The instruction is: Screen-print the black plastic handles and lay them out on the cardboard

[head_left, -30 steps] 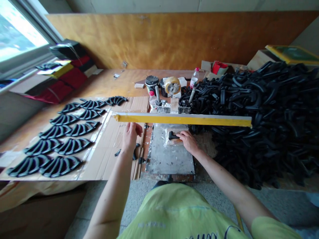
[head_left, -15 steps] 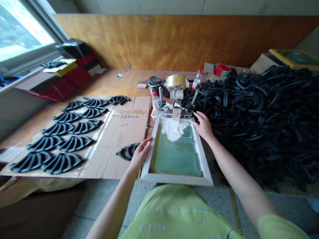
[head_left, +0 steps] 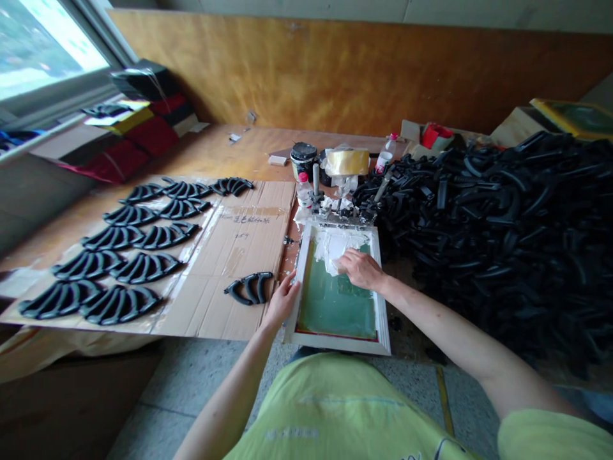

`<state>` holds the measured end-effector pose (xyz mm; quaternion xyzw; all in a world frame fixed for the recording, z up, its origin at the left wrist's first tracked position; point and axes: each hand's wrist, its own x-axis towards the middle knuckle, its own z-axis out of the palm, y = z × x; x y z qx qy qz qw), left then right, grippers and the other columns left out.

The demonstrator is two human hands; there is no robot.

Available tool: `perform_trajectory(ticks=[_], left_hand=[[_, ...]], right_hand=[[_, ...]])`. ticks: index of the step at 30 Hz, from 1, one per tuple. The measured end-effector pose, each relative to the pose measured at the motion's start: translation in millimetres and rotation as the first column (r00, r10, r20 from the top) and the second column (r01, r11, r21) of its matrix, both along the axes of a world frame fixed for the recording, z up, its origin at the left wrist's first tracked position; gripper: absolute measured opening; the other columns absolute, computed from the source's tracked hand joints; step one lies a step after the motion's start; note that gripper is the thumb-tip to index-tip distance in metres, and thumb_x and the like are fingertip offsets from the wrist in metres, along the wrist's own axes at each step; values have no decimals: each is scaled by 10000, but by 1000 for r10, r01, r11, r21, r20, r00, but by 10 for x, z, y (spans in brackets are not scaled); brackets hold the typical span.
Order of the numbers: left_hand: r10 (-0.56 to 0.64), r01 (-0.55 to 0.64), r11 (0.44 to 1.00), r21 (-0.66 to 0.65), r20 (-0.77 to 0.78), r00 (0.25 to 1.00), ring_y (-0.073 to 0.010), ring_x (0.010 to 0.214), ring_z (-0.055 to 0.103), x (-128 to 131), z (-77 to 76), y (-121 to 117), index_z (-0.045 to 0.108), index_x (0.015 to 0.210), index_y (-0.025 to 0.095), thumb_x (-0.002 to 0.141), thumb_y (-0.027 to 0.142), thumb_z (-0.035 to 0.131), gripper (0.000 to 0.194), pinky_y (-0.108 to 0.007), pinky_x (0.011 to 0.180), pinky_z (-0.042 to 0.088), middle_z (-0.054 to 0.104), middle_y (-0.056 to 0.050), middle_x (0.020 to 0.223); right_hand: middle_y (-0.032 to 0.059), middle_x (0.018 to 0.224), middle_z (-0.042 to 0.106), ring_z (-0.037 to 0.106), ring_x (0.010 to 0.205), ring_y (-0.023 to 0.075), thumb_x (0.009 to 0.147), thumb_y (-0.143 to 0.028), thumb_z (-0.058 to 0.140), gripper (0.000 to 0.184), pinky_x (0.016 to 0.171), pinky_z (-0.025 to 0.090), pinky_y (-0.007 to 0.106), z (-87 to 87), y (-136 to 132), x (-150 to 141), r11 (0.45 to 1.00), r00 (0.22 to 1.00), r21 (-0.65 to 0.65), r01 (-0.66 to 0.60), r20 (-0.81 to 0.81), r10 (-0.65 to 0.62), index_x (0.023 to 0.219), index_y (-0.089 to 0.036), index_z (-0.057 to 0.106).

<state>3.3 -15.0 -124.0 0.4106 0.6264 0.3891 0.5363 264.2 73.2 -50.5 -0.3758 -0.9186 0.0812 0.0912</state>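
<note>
A white-framed printing screen (head_left: 335, 342) with green mesh lies flat in front of me, hinged at its far end. My left hand (head_left: 282, 300) grips the frame's left rail. My right hand (head_left: 360, 269) rests on the mesh at the edge of a smear of white ink (head_left: 335, 246), fingers curled down; what it holds is hidden. A single black curved plastic part (head_left: 249, 287) lies on the cardboard (head_left: 239, 243) just left of my left hand.
Rows of black curved parts (head_left: 115, 255) lie on the cardboard at left. A large heap of the same black parts (head_left: 502, 223) fills the right side. A black ink tub (head_left: 303, 156), a tape roll (head_left: 347, 161) and small bottles (head_left: 301, 188) stand behind the screen.
The screen was raised a second ago and has swung down flat. My left hand went to its left rail. My right hand moved from the frame's far right corner onto the inked mesh.
</note>
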Motion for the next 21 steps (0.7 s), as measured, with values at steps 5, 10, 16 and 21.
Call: perform_trajectory(ticks=[5, 10, 16, 21], left_hand=[[-9, 9, 1000, 25, 2, 1000, -199, 897, 652, 11, 67, -3, 532, 1355, 189, 816, 522, 596, 637, -261, 750, 500, 709, -67, 1073], [14, -14, 1000, 0, 66, 998, -186, 750, 648, 22, 123, -11, 511, 1372, 175, 788, 521, 631, 689, -250, 631, 489, 725, -64, 927], [9, -5, 999, -45, 108, 994, -157, 626, 616, 29, 314, -20, 468, 1408, 203, 774, 512, 654, 729, -230, 543, 456, 697, -25, 790], [20, -19, 1000, -5, 168, 986, -156, 628, 617, -33, 776, 28, 581, 1295, 216, 794, 599, 592, 631, -236, 539, 464, 710, -45, 858]], right_hand=[[50, 821, 631, 551, 854, 202, 793, -60, 507, 178, 747, 425, 296, 49, 57, 100, 996, 996, -70, -52, -77, 47, 808, -188, 630], [88, 960, 651, 539, 1001, 231, 783, -9, 475, 295, 856, 441, 344, -127, -48, 76, 1000, 982, 16, 17, -186, -14, 950, -171, 657], [51, 923, 656, 585, 897, 208, 857, -187, 591, 201, 812, 457, 312, 19, 145, 21, 993, 971, -50, 107, -212, -115, 1045, -207, 657], [46, 1015, 654, 605, 875, 200, 823, -264, 664, 564, 805, 462, 300, 362, 764, 74, 922, 897, -21, 386, -225, -380, 1364, -281, 505]])
